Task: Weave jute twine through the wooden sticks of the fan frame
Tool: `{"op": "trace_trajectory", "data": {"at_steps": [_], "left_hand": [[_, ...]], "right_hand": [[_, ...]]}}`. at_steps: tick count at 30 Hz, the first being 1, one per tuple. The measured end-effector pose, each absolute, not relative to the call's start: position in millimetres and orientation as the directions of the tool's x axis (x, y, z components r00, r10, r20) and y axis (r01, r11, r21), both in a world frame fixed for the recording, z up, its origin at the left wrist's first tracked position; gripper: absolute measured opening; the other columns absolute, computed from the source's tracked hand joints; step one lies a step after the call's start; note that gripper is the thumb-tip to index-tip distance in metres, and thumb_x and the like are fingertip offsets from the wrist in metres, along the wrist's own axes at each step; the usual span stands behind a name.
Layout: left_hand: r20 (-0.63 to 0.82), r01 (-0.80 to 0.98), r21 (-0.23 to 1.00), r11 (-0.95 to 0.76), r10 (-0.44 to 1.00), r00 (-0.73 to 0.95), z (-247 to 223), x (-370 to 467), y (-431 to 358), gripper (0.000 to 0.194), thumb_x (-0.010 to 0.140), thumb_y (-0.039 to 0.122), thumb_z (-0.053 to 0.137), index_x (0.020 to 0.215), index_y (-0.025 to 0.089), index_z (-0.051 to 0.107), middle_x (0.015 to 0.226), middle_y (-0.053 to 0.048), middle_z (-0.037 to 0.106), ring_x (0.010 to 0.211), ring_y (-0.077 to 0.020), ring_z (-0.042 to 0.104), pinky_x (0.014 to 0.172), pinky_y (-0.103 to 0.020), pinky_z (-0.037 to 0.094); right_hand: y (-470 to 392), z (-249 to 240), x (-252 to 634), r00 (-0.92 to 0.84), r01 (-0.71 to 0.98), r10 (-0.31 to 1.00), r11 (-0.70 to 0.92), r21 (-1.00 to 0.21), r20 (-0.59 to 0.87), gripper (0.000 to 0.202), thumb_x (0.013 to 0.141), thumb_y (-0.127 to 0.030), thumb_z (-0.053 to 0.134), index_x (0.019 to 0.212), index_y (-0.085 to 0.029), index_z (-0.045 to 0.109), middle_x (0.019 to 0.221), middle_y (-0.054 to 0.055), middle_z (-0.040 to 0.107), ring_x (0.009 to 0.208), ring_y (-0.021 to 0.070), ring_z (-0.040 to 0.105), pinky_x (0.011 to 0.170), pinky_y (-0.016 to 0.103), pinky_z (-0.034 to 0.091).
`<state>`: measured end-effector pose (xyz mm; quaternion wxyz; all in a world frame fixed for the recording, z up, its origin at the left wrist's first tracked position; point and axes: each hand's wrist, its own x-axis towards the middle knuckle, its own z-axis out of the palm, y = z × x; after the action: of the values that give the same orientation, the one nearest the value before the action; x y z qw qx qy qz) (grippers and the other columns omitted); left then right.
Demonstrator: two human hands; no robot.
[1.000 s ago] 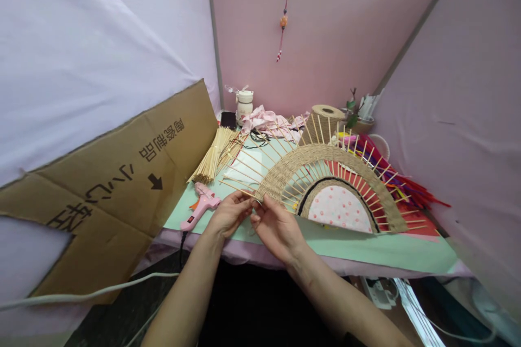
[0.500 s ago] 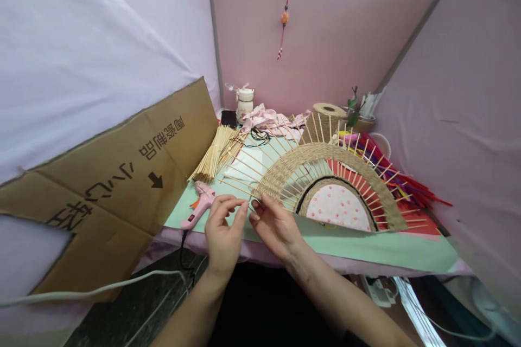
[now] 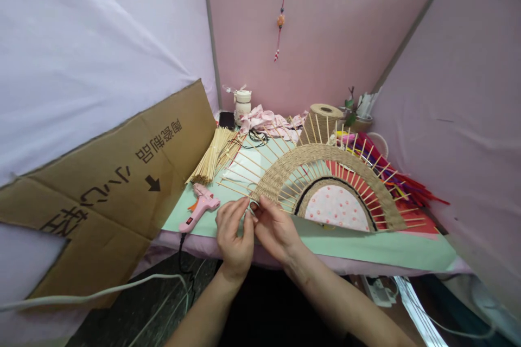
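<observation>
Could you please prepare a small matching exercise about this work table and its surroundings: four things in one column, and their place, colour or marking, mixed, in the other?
1. glue gun
2. cardboard
3. twine roll
4. beaded ornament

A. behind the woven arch
B. hanging on a cord
C. pink
D. printed with a dark arrow

Pairs: 1-C, 2-D, 3-A, 4-B

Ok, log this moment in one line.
left hand: at left end of fan-shaped weaving | right hand: same end | pink glue gun: lying unheld
</observation>
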<state>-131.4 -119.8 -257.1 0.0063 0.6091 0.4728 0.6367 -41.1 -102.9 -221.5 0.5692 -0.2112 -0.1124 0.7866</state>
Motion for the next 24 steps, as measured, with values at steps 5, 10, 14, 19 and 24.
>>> {"op": "trace_trajectory", "data": {"at_steps": [5,10,14,19,24], "left_hand": [[0.777,0.574,0.599,-0.558,0.577,-0.25,-258,-133,-118,0.029,0.085,0.011,0.057,0.11,0.022,0.067,0.104,-0.007,0.07,0.103,-0.0208,0.06,0.093,-0.042,0.048],[0.794,0.603,0.569,-0.558,0.564,-0.227,-255,-133,-120,0.029,0.085,0.01,0.057,0.109,0.022,0.066,0.103,-0.007,0.07,0.101,-0.0202,0.06,0.093,-0.042,0.048],[0.79,0.6,0.569,-0.563,0.577,-0.208,-256,-133,-122,0.03,0.085,0.009,0.056,0.11,0.021,0.065,0.104,-0.007,0.069,0.103,-0.02,0.059,0.095,-0.042,0.046],[0.714,0.489,0.68,-0.546,0.646,-0.271,-258,-134,-124,0.021,0.087,0.014,0.054,0.105,0.021,0.065,0.104,-0.007,0.066,0.104,-0.0197,0.059,0.094,-0.039,0.047],[0.396,0.104,0.915,-0.389,0.825,-0.404,-246,-139,-113,0.025,0.087,0.028,0.058,0.111,0.02,0.056,0.101,-0.005,0.062,0.075,-0.0114,0.06,0.069,-0.025,0.052]], "right_hand": [[-104,-223,-42,-0.26,-0.852,0.943,-0.325,-0.411,-0.207,0.016,0.068,-0.022,0.081,0.078,-0.017,0.069,0.078,0.0,0.069,0.074,0.0101,0.058,0.059,0.02,0.044],[-105,-223,-43,-0.253,-0.849,0.944,-0.321,-0.421,-0.21,0.019,0.065,-0.024,0.083,0.077,-0.017,0.07,0.078,0.0,0.069,0.074,0.01,0.058,0.06,0.019,0.045],[-105,-222,-43,-0.26,-0.843,0.94,-0.333,-0.423,-0.223,0.02,0.064,-0.025,0.083,0.077,-0.017,0.069,0.076,-0.001,0.068,0.074,0.0097,0.058,0.064,0.019,0.047],[-106,-222,-42,-0.241,-0.857,0.942,-0.32,-0.404,-0.234,0.022,0.065,-0.021,0.082,0.079,-0.018,0.067,0.08,-0.001,0.068,0.074,0.0105,0.058,0.058,0.02,0.044],[-107,-220,-42,-0.219,-0.867,0.938,-0.314,-0.388,-0.269,0.025,0.062,-0.017,0.083,0.076,-0.02,0.062,0.075,-0.004,0.064,0.069,0.01,0.056,0.052,0.02,0.04]]}}
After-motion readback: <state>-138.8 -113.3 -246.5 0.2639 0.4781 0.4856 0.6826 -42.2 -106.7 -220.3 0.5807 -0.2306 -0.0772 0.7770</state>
